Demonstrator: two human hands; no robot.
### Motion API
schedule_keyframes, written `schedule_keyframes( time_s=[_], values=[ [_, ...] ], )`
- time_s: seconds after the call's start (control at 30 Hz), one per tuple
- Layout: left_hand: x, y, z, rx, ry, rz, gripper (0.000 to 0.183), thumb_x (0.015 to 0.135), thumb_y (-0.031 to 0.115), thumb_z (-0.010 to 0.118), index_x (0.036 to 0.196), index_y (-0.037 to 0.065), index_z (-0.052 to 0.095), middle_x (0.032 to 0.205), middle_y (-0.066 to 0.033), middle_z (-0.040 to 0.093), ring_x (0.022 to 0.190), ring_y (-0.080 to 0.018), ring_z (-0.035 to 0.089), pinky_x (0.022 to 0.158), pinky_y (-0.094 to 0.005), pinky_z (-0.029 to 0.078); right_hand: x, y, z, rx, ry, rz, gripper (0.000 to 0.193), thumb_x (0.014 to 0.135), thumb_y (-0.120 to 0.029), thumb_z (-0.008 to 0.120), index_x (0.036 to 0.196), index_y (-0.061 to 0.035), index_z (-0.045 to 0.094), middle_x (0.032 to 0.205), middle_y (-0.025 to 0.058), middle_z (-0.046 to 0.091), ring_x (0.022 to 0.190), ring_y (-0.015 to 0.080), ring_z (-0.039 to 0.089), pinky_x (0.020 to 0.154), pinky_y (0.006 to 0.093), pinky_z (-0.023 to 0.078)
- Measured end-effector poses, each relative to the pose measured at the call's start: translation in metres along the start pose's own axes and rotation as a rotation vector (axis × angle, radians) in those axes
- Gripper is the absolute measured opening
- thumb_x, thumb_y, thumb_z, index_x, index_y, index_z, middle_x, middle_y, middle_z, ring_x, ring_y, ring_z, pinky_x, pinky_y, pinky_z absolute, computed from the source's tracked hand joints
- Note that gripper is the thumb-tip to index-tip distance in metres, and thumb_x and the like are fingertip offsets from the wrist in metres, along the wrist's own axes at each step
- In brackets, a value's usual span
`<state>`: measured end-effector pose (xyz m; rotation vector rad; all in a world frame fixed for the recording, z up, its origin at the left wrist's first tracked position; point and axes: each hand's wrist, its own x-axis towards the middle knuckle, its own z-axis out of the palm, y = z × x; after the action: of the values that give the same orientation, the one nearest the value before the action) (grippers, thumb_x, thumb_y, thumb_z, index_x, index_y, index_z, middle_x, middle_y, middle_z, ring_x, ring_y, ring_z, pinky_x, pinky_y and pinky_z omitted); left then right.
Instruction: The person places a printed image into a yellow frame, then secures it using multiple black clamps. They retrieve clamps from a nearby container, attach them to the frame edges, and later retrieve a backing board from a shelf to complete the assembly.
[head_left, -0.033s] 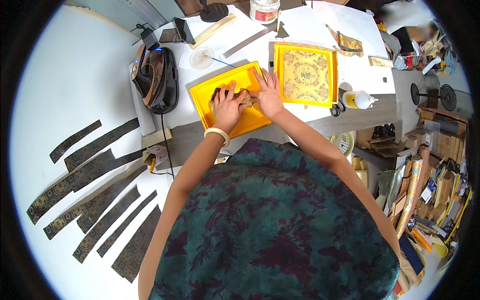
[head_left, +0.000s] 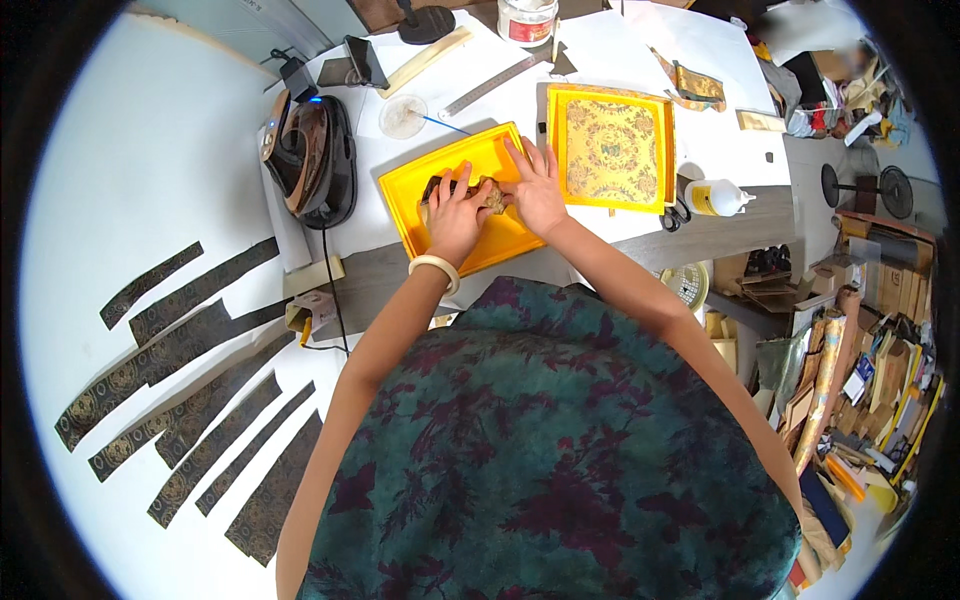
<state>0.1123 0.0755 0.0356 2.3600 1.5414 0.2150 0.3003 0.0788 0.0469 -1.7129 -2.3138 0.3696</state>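
Observation:
Both my hands are over a shallow yellow tray (head_left: 405, 192), tilted on the table in front of me. My left hand (head_left: 457, 222), a pale bangle at its wrist, has its fingers spread over a small dark brown and gold patterned piece (head_left: 493, 196) and grips it. It looks like brocade cloth, bunched or wrapped round something; its underside is hidden. My right hand (head_left: 541, 198) touches the piece's right end with thumb and fingertip. Its other fingers stretch up by the tray's right wall. Just right of it stands a second yellow tray (head_left: 672, 150) lined with gold floral brocade.
To the left stands an iron (head_left: 310, 160) with a hanging cord. Behind the trays are a round clear dish (head_left: 403, 117), a steel ruler (head_left: 492, 86) and a white tub (head_left: 528, 22). Scissors (head_left: 676, 216) and a glue bottle (head_left: 716, 198) lie right. Dark brocade strips (head_left: 180, 345) lie on the far-left white surface.

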Motion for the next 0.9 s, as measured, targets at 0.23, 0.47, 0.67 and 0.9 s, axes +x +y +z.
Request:
schedule_keyframes(
  time_s=[0.23,0.47,0.67,0.9],
  values=[
    [0.013,-0.017,-0.018,-0.156,0.050,0.046,0.049,0.087,0.027,0.073,0.134,0.016,0.064,0.151,-0.0166,0.044,0.140,-0.0407,0.036,0.115,-0.0500,0.031,-0.014,0.002,-0.013,0.188,0.215,0.085,0.038,0.081,-0.026,0.075,0.118,-0.0164,0.071,0.151,0.0169,0.043,0.140,0.0379,0.037,0.113,0.0511,0.033],
    [0.062,-0.093,-0.059,-0.042,-0.087,-0.057,0.056,0.093,0.036,0.065,0.138,0.004,0.053,0.122,-0.0257,0.063,0.114,-0.0431,0.059,0.100,-0.0473,0.046,-0.089,-0.019,-0.022,0.618,-0.101,1.094,0.074,0.087,-0.031,0.075,0.143,0.0002,0.038,0.123,0.0236,0.059,0.101,0.0383,0.066,0.086,0.0465,0.056],
    [0.086,-0.114,-0.048,-0.019,-0.305,0.085,0.046,0.100,0.041,0.055,0.118,0.000,0.065,0.102,-0.0264,0.069,0.099,-0.0440,0.064,0.086,-0.0506,0.050,-0.084,-0.047,0.056,1.541,-0.197,1.198,0.051,0.090,-0.024,0.070,0.130,0.0027,0.053,0.112,0.0165,0.066,0.089,0.0303,0.071,0.065,0.0442,0.063],
    [0.034,-0.136,-0.080,-0.145,-0.167,0.160,0.038,0.100,0.034,0.056,0.102,-0.002,0.065,0.084,-0.0264,0.067,0.082,-0.0478,0.063,0.073,-0.0530,0.049,-0.058,-0.038,0.012,1.120,-0.118,1.161,0.033,0.089,-0.024,0.068,0.102,0.0061,0.069,0.085,0.0145,0.073,0.062,0.0256,0.071,0.053,0.0327,0.058]
  ],
)
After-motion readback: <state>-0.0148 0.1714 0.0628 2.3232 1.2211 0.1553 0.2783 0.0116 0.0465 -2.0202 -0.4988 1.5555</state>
